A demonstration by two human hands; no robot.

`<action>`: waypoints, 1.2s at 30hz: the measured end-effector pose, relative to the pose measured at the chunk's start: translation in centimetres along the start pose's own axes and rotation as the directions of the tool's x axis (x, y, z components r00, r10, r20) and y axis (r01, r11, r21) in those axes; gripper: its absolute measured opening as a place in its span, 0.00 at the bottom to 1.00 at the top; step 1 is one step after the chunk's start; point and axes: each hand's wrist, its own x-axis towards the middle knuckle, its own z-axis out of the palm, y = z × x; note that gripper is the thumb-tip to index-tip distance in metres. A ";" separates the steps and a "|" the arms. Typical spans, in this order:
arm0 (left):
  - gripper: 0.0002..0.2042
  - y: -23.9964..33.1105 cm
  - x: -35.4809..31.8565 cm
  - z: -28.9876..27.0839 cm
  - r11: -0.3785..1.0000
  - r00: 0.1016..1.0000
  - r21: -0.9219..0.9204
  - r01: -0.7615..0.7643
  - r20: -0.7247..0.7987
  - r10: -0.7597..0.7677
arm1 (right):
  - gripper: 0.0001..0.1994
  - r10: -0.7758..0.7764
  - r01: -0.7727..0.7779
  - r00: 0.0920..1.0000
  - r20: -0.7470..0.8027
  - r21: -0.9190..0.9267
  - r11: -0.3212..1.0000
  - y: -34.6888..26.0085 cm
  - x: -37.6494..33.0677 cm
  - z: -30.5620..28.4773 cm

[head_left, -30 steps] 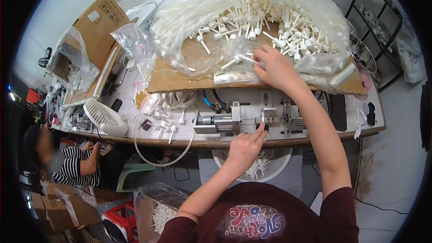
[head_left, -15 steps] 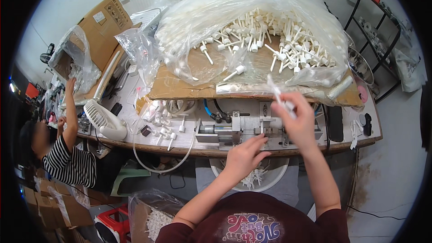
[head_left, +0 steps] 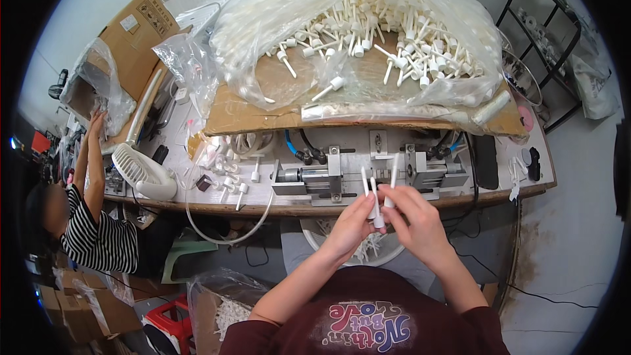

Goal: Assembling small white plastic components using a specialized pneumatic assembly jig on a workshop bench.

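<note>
Both hands are close together just in front of the metal clamping fixture (head_left: 307,176) at the table's front edge. My left hand (head_left: 347,231) is closed, its fingers pinching white capped sticks (head_left: 377,210) that point up and away; two thin stems show there. Beside it, my right hand (head_left: 419,225) grips another white capped stick (head_left: 394,169) with its stem upright. Fingers partly hide the caps, so I cannot tell exactly how the pieces sit in each hand. Below the hands, a white basin (head_left: 314,236) holds several thin white pieces.
A large heap of white capped sticks (head_left: 358,29) lies in clear plastic on cardboard (head_left: 263,117) behind the fixture. Several loose ones (head_left: 242,192) lie left of it, near a white fan (head_left: 148,174) and a looping hose (head_left: 227,242). Another person (head_left: 98,230) works at far left.
My right hand has come down and inward with its white piece. My left hand has drawn back from the fixture and now holds sticks beside the right. The other person's arms have shifted.
</note>
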 end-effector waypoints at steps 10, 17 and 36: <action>0.16 1.6 -2.7 -0.1 0.948 0.941 0.263 -0.179 -0.234 0.243 | 0.15 -0.175 0.154 0.980 -0.093 -0.194 0.969 4.0 -1.2 3.3; 0.16 1.8 -2.9 0.6 0.900 0.909 0.375 -0.221 -0.255 0.329 | 0.13 -0.320 0.256 0.946 -0.054 -0.483 0.838 5.1 -0.1 5.0; 0.18 2.3 -2.5 0.5 0.916 0.964 0.349 -0.199 -0.098 0.247 | 0.15 -0.403 0.403 0.915 -0.026 -0.007 0.915 0.6 0.2 2.7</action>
